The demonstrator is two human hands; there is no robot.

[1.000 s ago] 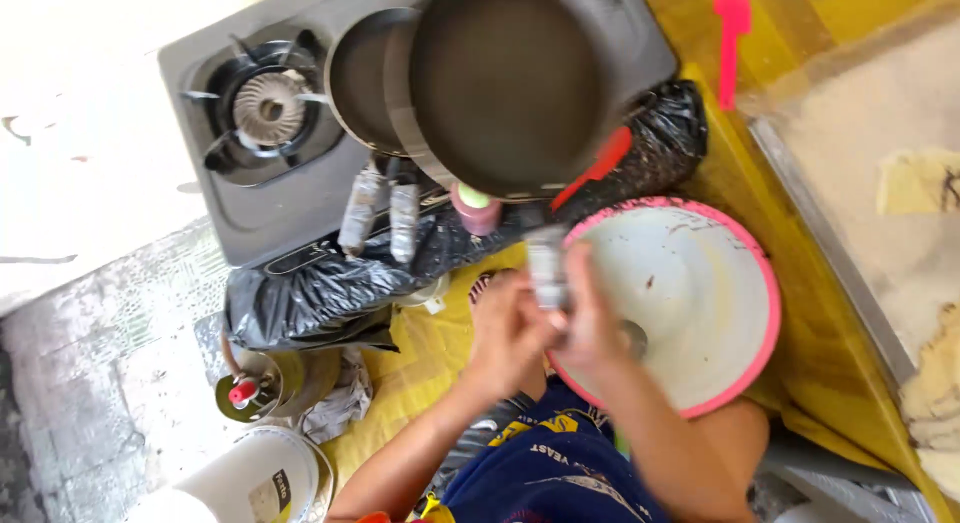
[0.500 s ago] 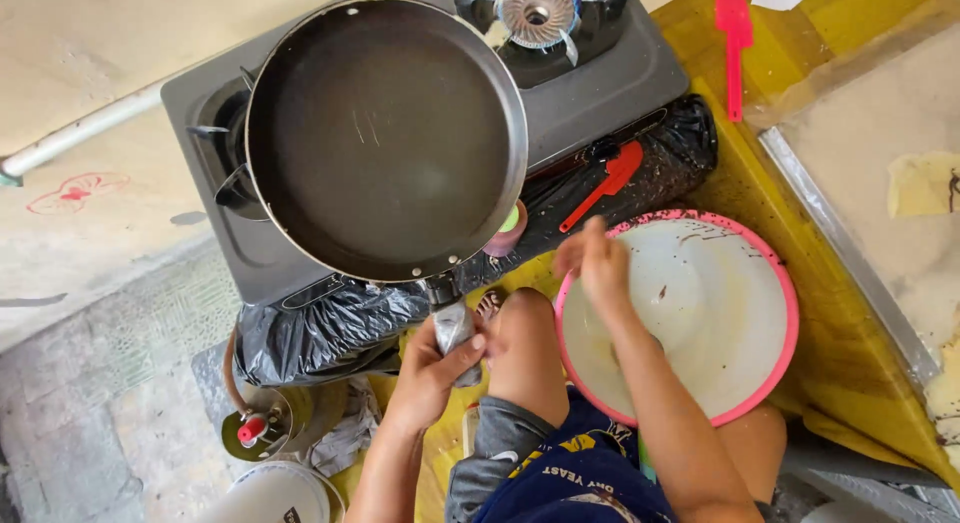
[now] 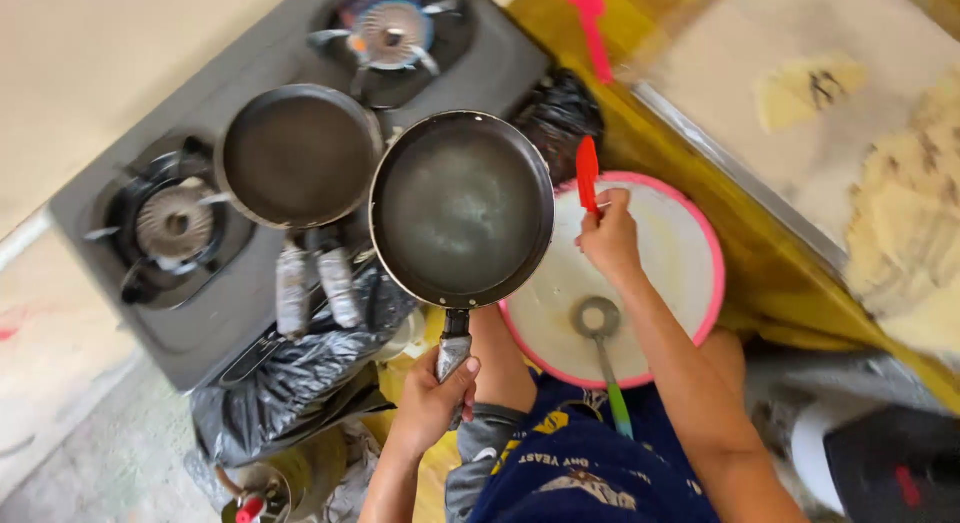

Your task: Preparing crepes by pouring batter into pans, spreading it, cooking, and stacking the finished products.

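Nearest, the left hand (image 3: pixel 432 398) has its fingers clamped on the foil-wrapped handle of a round black frying pan (image 3: pixel 461 208), held level above the stove's front edge, overlapping the rim of a white round tray with a pink rim (image 3: pixel 700 233). The right hand (image 3: pixel 610 245) pinches a red silicone spatula (image 3: pixel 587 171) over that tray; a metal ring-ended tool with a green handle (image 3: pixel 601 328) lies on it. A crumpled black plastic bag (image 3: pixel 290 383) sits below the stove. Two pans in all: the second, a smaller dark pan (image 3: pixel 298 155), rests on the grey two-burner gas stove (image 3: pixel 150 283). Half a second ago the held pan was over the left burner, and the right hand held nothing
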